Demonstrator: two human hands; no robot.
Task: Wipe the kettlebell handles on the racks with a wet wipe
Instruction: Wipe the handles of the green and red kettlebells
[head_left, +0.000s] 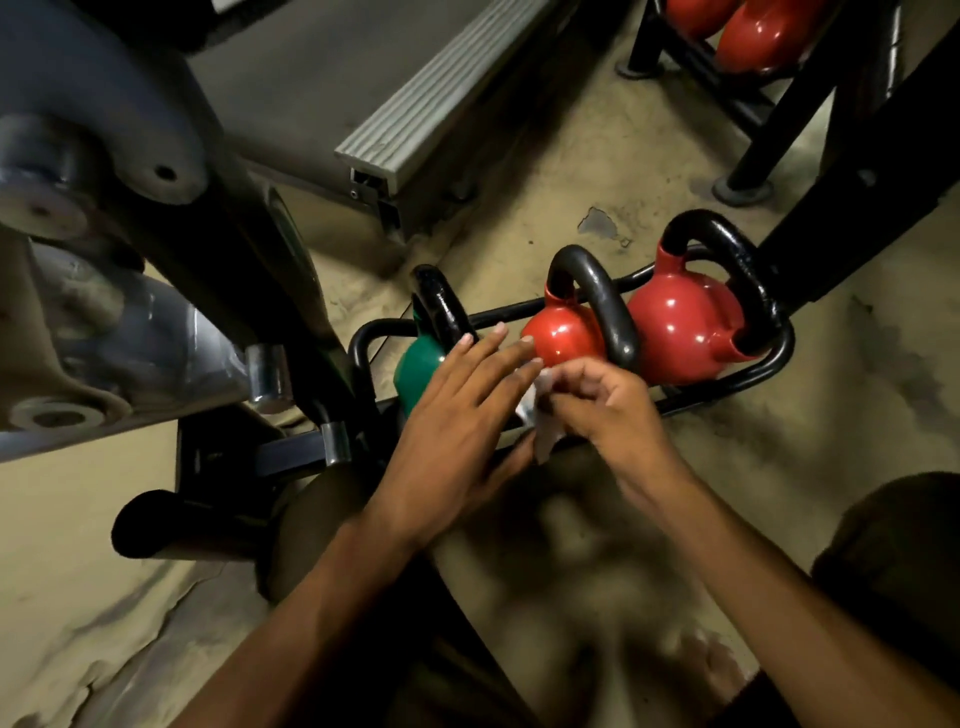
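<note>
From the bottom of the frame both forearms reach up to mid-frame. The right hand (608, 410) pinches the crumpled wet wipe (543, 418). The left hand (457, 415) lies flat beside it, fingers straight. The wipe seems to be getting readied, not yet on metal. The next move calls for wrapping it round the black handle (597, 301) of the small red kettlebell (563, 338) just above. The green kettlebell (415, 364), the larger red kettlebell (680, 332) and the low rack (769, 364) crowd close. A grey machine (415, 119) fills the upper left.

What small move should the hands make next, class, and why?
Probably lift the wipe onto the black handle of the small red kettlebell. The right hand pinches the wipe close to that handle, the left hand lies open beside it, and the wipe touches no handle yet.
</note>
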